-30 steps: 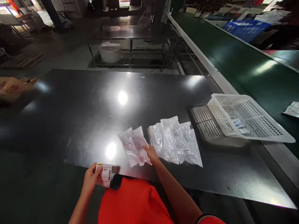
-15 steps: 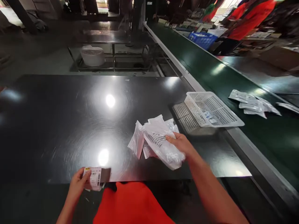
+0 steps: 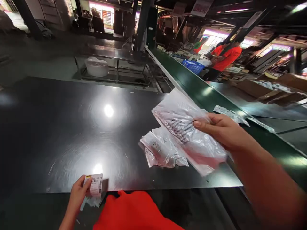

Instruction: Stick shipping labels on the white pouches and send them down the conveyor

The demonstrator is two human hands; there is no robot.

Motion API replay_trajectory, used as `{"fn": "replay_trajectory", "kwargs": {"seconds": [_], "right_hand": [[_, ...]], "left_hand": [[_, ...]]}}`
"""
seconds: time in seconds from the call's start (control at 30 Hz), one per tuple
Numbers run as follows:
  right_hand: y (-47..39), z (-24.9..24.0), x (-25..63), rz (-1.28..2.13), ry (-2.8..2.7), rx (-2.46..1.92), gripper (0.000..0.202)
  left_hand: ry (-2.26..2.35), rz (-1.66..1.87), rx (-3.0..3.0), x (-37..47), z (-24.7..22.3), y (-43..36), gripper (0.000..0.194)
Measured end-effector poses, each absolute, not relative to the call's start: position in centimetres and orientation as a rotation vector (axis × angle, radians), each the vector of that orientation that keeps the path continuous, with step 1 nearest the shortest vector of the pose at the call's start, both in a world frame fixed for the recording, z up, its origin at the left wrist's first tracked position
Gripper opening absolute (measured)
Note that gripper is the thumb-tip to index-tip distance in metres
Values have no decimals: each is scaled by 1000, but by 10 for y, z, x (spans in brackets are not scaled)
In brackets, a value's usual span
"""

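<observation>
My right hand (image 3: 220, 131) grips a white plastic packet (image 3: 182, 115) with printed lines, raised above the table at the right. Below and left of it, several white packets (image 3: 160, 148) lie in a loose pile on the dark shiny table (image 3: 72, 134). Near the front edge, my left hand (image 3: 80, 190) pinches a printed label (image 3: 96, 183) with a barcode and a yellow mark between thumb and fingers. The raised packet and right arm cover part of the table's right side.
A green conveyor belt (image 3: 194, 92) runs along the right, with silvery packets (image 3: 227, 113) on it. A blue basket (image 3: 193, 66) and people in red shirts (image 3: 227, 59) are beyond it. Behind the table stands a metal frame with a white tub (image 3: 97, 67).
My right hand has lifted one packet off the pile and moved it up and to the right. The white basket is no longer visible. My left hand has barely moved.
</observation>
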State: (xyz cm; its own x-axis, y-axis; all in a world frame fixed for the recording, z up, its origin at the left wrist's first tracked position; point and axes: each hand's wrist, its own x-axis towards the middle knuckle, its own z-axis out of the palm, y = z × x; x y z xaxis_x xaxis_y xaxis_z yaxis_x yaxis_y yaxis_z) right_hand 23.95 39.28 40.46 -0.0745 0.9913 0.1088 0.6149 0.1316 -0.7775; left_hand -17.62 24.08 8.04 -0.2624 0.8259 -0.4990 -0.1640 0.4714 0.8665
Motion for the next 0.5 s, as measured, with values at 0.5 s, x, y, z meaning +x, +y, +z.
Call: {"fn": "replay_trajectory", "kwargs": {"seconds": [0.5], "right_hand": [[313,28,88,1474,-1622,-1987,20]], "left_hand": [[1724,918,758,-214,80,197,45]]}}
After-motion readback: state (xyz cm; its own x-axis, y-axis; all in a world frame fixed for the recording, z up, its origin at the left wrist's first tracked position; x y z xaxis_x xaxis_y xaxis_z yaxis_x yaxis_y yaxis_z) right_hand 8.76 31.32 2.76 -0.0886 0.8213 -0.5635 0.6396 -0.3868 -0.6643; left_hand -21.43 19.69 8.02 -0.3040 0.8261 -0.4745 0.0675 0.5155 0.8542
